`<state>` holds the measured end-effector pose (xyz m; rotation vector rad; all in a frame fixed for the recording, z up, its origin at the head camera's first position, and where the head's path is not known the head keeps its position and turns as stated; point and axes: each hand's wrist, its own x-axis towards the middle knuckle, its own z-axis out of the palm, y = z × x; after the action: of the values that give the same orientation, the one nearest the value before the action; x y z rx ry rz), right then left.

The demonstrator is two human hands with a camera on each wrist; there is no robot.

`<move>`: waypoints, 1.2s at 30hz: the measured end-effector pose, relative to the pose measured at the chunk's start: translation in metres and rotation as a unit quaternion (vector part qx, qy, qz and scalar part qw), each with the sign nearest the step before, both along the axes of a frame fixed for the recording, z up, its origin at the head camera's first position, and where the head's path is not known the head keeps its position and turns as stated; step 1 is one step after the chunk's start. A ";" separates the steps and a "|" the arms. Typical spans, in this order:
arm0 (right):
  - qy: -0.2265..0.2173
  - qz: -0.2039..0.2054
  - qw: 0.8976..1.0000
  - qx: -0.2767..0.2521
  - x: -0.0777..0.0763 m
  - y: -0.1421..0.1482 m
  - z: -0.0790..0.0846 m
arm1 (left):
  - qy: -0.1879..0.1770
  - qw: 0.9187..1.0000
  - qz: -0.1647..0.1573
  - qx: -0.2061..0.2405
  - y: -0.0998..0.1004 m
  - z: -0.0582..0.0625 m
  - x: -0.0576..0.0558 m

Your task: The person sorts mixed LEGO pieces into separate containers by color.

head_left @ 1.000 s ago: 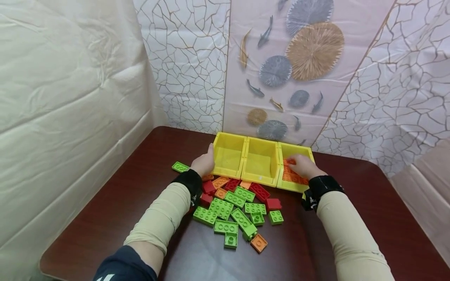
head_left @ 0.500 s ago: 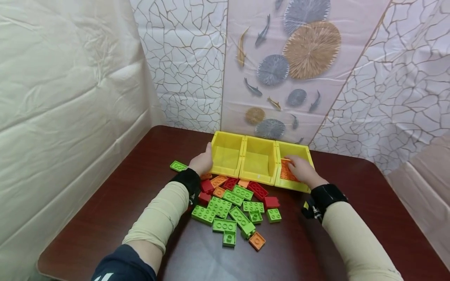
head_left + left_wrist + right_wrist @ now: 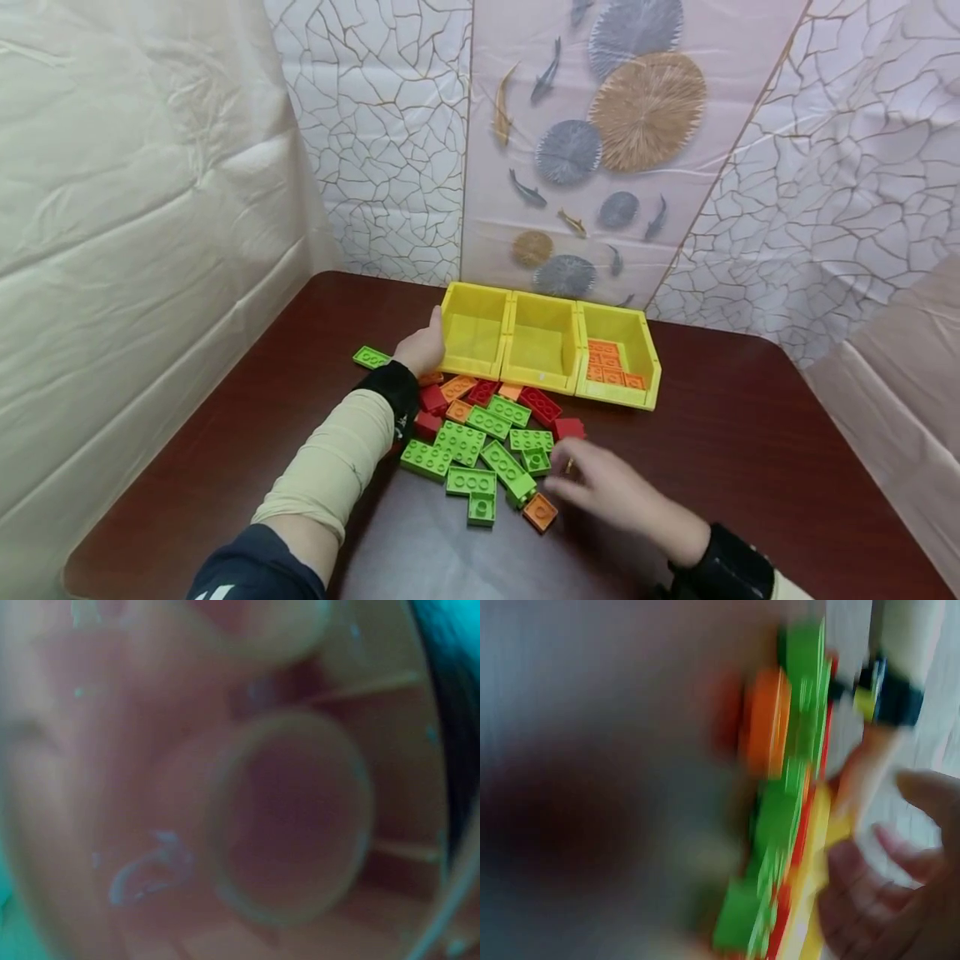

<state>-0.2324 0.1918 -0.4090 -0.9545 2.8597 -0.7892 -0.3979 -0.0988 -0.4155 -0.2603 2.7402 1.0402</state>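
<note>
My left hand [image 3: 422,346] rests against the left end of the yellow three-part bin [image 3: 543,383], thumb upright beside the rim; its other fingers are hidden. The left wrist view is too blurred to show its grip. My right hand [image 3: 603,483] is over the near right side of the brick pile, thumb and fingers curved apart. In the right wrist view the right hand [image 3: 892,892] shows loosely bent fingers holding nothing. Close to its fingertips are a small green brick [image 3: 536,461] and an orange square brick [image 3: 540,512]. Several orange bricks [image 3: 611,365] lie in the bin's right compartment.
Green bricks [image 3: 460,442], red bricks [image 3: 540,405] and a few orange bricks [image 3: 459,387] lie in front of the bin on the dark brown table [image 3: 187,467]. A flat green brick [image 3: 371,357] lies left of the left hand. Patterned cloth [image 3: 390,150] hangs behind.
My right hand has left the bin's right compartment and come down toward the near right bricks, where it covers a small green one. My left hand stays at the bin.
</note>
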 end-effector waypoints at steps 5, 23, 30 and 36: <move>-0.022 0.008 0.993 0.112 0.026 -0.019 -0.012 | 0.014 1.000 -0.003 -0.006 -0.004 0.002 0.002; 0.050 -0.062 0.994 0.075 0.001 0.014 0.023 | 0.024 0.999 -0.029 -0.021 -0.002 -0.006 -0.005; 0.049 -0.169 0.981 0.080 -0.053 0.064 0.037 | 0.042 0.997 -0.041 -0.045 -0.001 -0.007 -0.009; 0.158 -0.171 0.963 0.138 -0.093 0.082 0.030 | 0.027 0.999 -0.021 -0.020 -0.002 -0.008 -0.009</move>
<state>-0.3250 0.2734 -0.3793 -0.6056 3.3478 -0.2433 -0.4067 -0.1010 -0.4234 -0.1823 2.8038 0.9962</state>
